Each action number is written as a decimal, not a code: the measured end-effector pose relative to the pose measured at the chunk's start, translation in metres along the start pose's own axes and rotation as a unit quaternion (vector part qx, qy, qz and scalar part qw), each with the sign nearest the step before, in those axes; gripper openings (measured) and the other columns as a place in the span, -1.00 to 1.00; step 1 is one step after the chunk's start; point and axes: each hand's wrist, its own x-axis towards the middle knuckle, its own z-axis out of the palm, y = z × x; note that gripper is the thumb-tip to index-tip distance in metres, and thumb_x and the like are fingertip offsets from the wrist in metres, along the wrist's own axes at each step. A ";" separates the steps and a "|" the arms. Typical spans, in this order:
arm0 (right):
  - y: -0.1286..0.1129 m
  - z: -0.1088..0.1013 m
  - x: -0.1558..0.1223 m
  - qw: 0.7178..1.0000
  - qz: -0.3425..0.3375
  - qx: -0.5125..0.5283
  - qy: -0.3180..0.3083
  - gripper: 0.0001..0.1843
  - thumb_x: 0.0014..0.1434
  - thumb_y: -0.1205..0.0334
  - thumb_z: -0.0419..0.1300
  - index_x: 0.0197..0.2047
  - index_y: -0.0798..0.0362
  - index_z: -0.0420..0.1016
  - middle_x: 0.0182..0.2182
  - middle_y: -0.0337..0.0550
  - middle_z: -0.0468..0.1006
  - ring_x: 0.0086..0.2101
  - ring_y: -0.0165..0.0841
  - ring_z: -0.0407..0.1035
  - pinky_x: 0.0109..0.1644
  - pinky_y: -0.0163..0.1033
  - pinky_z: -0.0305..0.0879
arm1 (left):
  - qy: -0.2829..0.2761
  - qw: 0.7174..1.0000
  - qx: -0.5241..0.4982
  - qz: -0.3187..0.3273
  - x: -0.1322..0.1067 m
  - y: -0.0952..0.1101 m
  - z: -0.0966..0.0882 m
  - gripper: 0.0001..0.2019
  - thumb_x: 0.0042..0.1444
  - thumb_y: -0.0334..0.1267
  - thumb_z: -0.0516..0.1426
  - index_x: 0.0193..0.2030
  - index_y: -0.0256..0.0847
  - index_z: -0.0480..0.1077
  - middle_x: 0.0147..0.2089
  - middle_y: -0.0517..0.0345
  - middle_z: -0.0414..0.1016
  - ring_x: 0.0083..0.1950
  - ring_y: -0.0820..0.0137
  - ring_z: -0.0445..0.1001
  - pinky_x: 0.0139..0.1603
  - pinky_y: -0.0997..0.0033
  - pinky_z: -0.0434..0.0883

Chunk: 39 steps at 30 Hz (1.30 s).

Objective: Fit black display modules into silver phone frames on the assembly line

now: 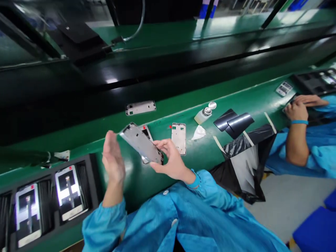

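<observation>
My right hand (171, 161) grips the near end of a grey metal phone frame (141, 143) and holds it tilted above the green bench (136, 178). My left hand (113, 161) stands edge-on just left of the frame, fingers stretched out flat, with its fingertips close to the frame's upper corner. Under the held frame a second part (146, 132) lies on the bench, mostly hidden. Another silver frame (179, 138) lies flat to the right, and a further one (140, 107) rests on the dark conveyor belt (78, 98).
A black slotted tray (52, 199) with phone screens sits at the lower left. A small bottle (203, 114), a white wipe (198, 132) and dark glass panels (233, 122) lie to the right. A black bag (246, 157) hangs off the bench edge. Another person's hands (301, 105) work at far right.
</observation>
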 end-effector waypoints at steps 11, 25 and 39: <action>-0.002 0.021 0.010 0.978 0.020 -0.190 -0.080 -0.26 0.34 -0.15 0.41 0.41 -0.03 0.29 0.30 0.15 0.52 0.21 -0.04 0.55 0.31 0.14 0.55 | -0.025 0.878 -0.391 -0.275 -0.036 0.033 -0.019 -0.29 0.21 0.35 0.41 0.34 -0.01 0.54 0.14 -0.03 0.75 0.22 0.02 0.74 0.31 -0.15 0.69; 0.022 -0.015 0.058 0.859 0.178 -0.474 -0.073 -0.57 0.33 0.04 0.44 -0.34 -0.09 0.24 -0.47 -0.31 0.47 -0.42 -0.30 0.34 -0.33 -0.22 0.02 | -0.263 0.752 -0.567 -0.209 -0.053 0.105 -0.043 -0.09 0.35 0.62 -0.03 0.44 -0.04 0.55 0.13 -0.15 0.73 -0.22 0.13 0.70 -0.21 0.12 0.69; -0.063 -0.025 0.015 0.995 0.013 -0.072 0.067 -0.54 0.38 -0.29 0.42 0.06 -0.15 0.46 -0.37 -0.30 0.63 -0.41 -0.26 0.55 -0.32 -0.17 0.52 | -0.291 0.766 -0.522 -0.236 -0.059 0.141 -0.041 0.00 0.19 0.71 0.05 0.45 0.02 0.60 -0.11 -0.06 0.79 -0.25 0.13 0.69 -0.17 0.21 0.66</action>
